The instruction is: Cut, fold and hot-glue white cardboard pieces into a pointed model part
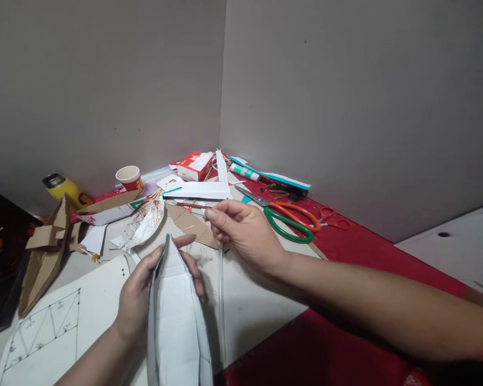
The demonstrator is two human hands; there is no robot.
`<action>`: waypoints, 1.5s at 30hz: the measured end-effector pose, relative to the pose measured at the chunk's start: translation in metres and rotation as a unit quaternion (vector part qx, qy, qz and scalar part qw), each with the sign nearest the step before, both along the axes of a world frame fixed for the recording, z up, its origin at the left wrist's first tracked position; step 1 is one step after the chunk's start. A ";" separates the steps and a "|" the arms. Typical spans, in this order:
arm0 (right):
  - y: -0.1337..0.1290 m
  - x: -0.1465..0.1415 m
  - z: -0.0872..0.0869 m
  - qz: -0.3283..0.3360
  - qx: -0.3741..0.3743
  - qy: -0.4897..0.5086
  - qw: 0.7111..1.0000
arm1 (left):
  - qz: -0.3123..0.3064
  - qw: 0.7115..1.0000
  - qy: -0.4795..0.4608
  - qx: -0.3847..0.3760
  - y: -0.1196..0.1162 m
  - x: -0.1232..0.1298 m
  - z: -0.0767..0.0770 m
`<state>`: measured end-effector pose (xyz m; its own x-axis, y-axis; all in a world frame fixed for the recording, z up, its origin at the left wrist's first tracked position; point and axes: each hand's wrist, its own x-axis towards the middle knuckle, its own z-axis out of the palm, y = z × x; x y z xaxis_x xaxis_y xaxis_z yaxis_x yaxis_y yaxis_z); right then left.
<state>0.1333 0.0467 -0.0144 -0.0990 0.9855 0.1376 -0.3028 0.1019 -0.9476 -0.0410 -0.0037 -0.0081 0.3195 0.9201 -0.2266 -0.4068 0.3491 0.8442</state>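
Observation:
A long white paper boat shape (179,321) with a pointed tip rises from the bottom edge. My left hand (145,279) is wrapped round it near the tip, thumb on one side and fingers on the other. Up and to the right, my right hand (241,230) pinches the end of a thin dark red stick (191,205), which points left. A crumpled white paper piece with brown scribbles (145,224) lies beyond the boat's tip. Brown cardboard (193,225) lies flat behind my hands.
Large scissors (287,220) with green and orange handles lie beyond my right hand. Farther back are a red box (194,166), a glue tube (244,172) and a paper cup (129,178). On the left are a yellow bottle (70,193), a cardboard boat (48,262) and a drawing sheet (64,332).

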 end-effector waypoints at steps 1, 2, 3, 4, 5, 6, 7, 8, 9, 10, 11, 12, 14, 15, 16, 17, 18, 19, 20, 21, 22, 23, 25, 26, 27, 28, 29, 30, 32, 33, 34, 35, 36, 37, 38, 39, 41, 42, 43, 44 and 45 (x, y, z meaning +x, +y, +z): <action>-0.002 0.000 0.001 0.001 -0.004 -0.019 1.000 | 0.015 1.000 -0.002 0.003 0.001 0.000 -0.001; -0.005 -0.001 0.002 0.011 -0.008 -0.046 0.999 | 0.031 0.999 -0.005 0.007 0.003 0.000 -0.003; -0.008 -0.002 0.002 0.031 -0.012 -0.077 0.996 | 0.051 0.999 0.000 0.016 0.003 -0.001 -0.004; -0.011 -0.004 0.001 0.060 -0.013 -0.108 0.992 | 0.076 0.996 0.014 0.033 0.004 -0.001 -0.005; -0.014 -0.007 -0.001 0.091 -0.008 -0.138 0.986 | 0.104 0.992 0.037 0.054 0.004 -0.002 -0.006; -0.016 -0.009 -0.003 0.112 0.002 -0.163 0.980 | 0.130 0.986 0.067 0.078 0.004 -0.004 -0.008; -0.018 -0.012 -0.005 0.120 0.019 -0.183 0.975 | 0.152 0.978 0.101 0.105 0.004 -0.005 -0.010; -0.020 -0.015 -0.007 0.115 0.043 -0.202 0.972 | 0.164 0.969 0.132 0.131 0.004 -0.007 -0.012; -0.020 -0.018 -0.009 0.098 0.072 -0.221 0.968 | 0.168 0.961 0.156 0.153 0.004 -0.008 -0.015; -0.021 -0.021 -0.011 0.071 0.105 -0.238 0.963 | 0.167 0.955 0.174 0.172 0.005 -0.010 -0.018; -0.021 -0.024 -0.012 0.043 0.137 -0.248 0.958 | 0.163 0.949 0.190 0.190 0.005 -0.011 -0.021; -0.021 -0.026 -0.013 0.022 0.164 -0.252 0.953 | 0.161 0.942 0.206 0.208 0.005 -0.012 -0.024; -0.020 -0.029 -0.014 -0.007 0.201 -0.252 0.947 | 0.157 0.925 0.241 0.250 0.005 -0.013 -0.029; -0.020 -0.030 -0.015 -0.017 0.213 -0.250 0.944 | 0.156 0.913 0.260 0.272 0.005 -0.014 -0.030; -0.020 -0.031 -0.015 -0.024 0.221 -0.249 0.943 | 0.154 0.902 0.278 0.292 0.005 -0.014 -0.031; -0.020 -0.031 -0.015 -0.031 0.229 -0.248 0.941 | 0.154 0.893 0.291 0.307 0.005 -0.014 -0.032; -0.020 -0.031 -0.015 -0.038 0.236 -0.249 0.939 | 0.152 0.888 0.300 0.314 0.005 -0.015 -0.032; -0.019 -0.031 -0.015 -0.042 0.242 -0.251 0.936 | 0.150 0.887 0.306 0.311 0.005 -0.015 -0.032; -0.019 -0.031 -0.016 -0.045 0.247 -0.253 0.934 | 0.149 0.891 0.307 0.300 0.005 -0.015 -0.032; -0.019 -0.031 -0.016 -0.048 0.250 -0.254 0.933 | 0.148 0.896 0.307 0.286 0.005 -0.015 -0.033; -0.019 -0.032 -0.016 -0.050 0.250 -0.256 0.933 | 0.151 0.899 0.307 0.272 0.005 -0.015 -0.033; -0.018 -0.032 -0.017 -0.052 0.246 -0.256 0.933 | 0.158 0.902 0.306 0.260 0.006 -0.014 -0.034; -0.017 -0.032 -0.018 -0.052 0.234 -0.253 0.937 | 0.180 0.906 0.298 0.240 0.006 -0.012 -0.035; -0.016 -0.032 -0.019 -0.053 0.228 -0.252 0.939 | 0.189 0.909 0.292 0.229 0.006 -0.010 -0.035; -0.016 -0.032 -0.020 -0.054 0.225 -0.253 0.939 | 0.193 0.915 0.282 0.214 0.006 -0.008 -0.034; -0.016 -0.032 -0.021 -0.054 0.224 -0.256 0.939 | 0.193 0.923 0.269 0.196 0.006 -0.006 -0.033; -0.015 -0.032 -0.022 -0.054 0.223 -0.262 0.937 | 0.190 0.931 0.253 0.181 0.006 -0.003 -0.031; -0.015 -0.032 -0.023 -0.053 0.223 -0.267 0.936 | 0.181 0.939 0.236 0.170 0.006 -0.001 -0.030; -0.015 -0.032 -0.026 -0.044 0.215 -0.268 0.938 | 0.167 0.949 0.211 0.164 0.006 0.002 -0.028; -0.015 -0.032 -0.027 -0.040 0.209 -0.259 0.942 | 0.164 0.951 0.207 0.163 0.006 0.003 -0.028; -0.015 -0.032 -0.028 -0.031 0.203 -0.248 0.947 | 0.161 0.951 0.206 0.164 0.005 0.003 -0.028; -0.015 -0.032 -0.029 -0.026 0.199 -0.243 0.949 | 0.158 0.952 0.204 0.165 0.005 0.002 -0.028; -0.016 -0.033 -0.030 -0.022 0.197 -0.240 0.950 | 0.155 0.952 0.205 0.168 0.005 0.002 -0.028; -0.016 -0.033 -0.031 -0.020 0.196 -0.246 0.949 | 0.151 0.951 0.206 0.174 0.004 0.001 -0.028; -0.016 -0.033 -0.031 -0.022 0.197 -0.255 0.947 | 0.148 0.950 0.207 0.181 0.004 0.001 -0.028; -0.017 -0.033 -0.031 -0.024 0.199 -0.264 0.943 | 0.145 0.949 0.208 0.188 0.003 0.000 -0.028; -0.019 -0.032 -0.031 -0.031 0.205 -0.281 0.937 | 0.138 0.946 0.214 0.199 0.002 0.000 -0.028; -0.020 -0.032 -0.030 -0.036 0.211 -0.286 0.934 | 0.137 0.947 0.215 0.198 0.001 0.000 -0.028; -0.021 -0.032 -0.030 -0.042 0.220 -0.289 0.931 | 0.137 0.948 0.213 0.194 0.001 0.000 -0.028; -0.022 -0.032 -0.029 -0.048 0.229 -0.292 0.927 | 0.138 0.950 0.206 0.189 0.000 0.000 -0.028; -0.022 -0.032 -0.029 -0.056 0.239 -0.296 0.923 | 0.138 0.954 0.194 0.183 0.000 0.001 -0.028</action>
